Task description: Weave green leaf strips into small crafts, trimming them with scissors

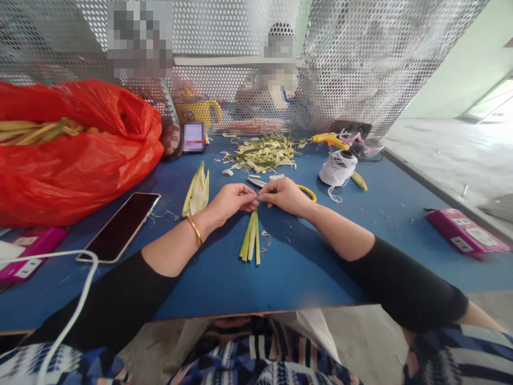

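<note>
My left hand [236, 203] is closed, its thumb and fingers pinched at the upper end of a small bundle of pale green husk strips [250, 240]. The strips fan out toward me on the blue table. My right hand [285, 195] is pinched shut, fingertips meeting the left ones; what lies between them is too small to make out. Scissors with a yellow handle [308, 193] lie behind and partly under my right hand, a blade showing past the fingers. Left of my left hand lies a folded husk piece [196, 193].
A pile of husk scraps [264, 153] lies ahead, with a spool of white string [339, 169] and a yellow glue gun [331, 140] to its right. At left are a red plastic bag [92, 176] and a phone [122, 227]. A perforated metal screen [232, 40] stands behind.
</note>
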The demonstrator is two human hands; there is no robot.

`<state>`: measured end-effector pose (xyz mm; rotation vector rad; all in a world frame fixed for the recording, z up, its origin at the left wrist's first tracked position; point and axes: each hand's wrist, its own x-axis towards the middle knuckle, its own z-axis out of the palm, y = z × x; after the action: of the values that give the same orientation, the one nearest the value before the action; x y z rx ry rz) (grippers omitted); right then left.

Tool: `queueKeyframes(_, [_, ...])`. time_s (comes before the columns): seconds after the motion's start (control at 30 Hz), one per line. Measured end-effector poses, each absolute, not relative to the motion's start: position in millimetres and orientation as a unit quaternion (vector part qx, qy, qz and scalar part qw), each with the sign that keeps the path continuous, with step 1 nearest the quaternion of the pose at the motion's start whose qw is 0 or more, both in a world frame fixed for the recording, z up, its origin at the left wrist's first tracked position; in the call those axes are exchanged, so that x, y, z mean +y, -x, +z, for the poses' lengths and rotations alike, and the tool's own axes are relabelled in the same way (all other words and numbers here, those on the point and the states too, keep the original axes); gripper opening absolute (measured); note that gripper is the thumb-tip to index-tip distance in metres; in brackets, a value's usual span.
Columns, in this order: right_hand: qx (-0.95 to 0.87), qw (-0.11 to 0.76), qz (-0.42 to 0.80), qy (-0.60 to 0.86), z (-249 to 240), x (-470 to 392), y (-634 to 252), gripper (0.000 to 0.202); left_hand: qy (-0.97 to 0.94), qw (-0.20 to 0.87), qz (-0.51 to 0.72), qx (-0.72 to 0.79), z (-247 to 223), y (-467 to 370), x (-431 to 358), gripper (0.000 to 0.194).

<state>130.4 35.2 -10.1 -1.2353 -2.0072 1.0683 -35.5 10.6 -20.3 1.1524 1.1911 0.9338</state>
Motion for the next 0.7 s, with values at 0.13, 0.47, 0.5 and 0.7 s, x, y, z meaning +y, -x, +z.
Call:
queueKeyframes(0.13, [-0.747, 0.271, 0.389, 0.465, -8.4, 32.9, -128.6, 0.010, -0.491, 0.582, 0.399, 0.511, -21.1, 35.3, 10.8, 0.011])
queueKeyframes(0.47, [-0.783, 0.281, 0.336, 0.441, -6.7, 31.4, -128.0, 0.011, -0.488, 0.580, 0.396, 0.518, -17.9, 35.0, 10.4, 0.017])
queueKeyframes(0.5, [-0.783, 0.284, 0.333, 0.441, -5.6, 31.3, -128.2, 0.011, -0.484, 0.581, 0.396, 0.521, -17.1, 34.8, 10.1, 0.016])
queueKeyframes(0.7, [-0.788, 0.274, 0.342, 0.432, -2.8, 32.8, -132.0, 0.011, -0.479, 0.581, 0.406, 0.518, -17.9, 35.0, 8.9, 0.016])
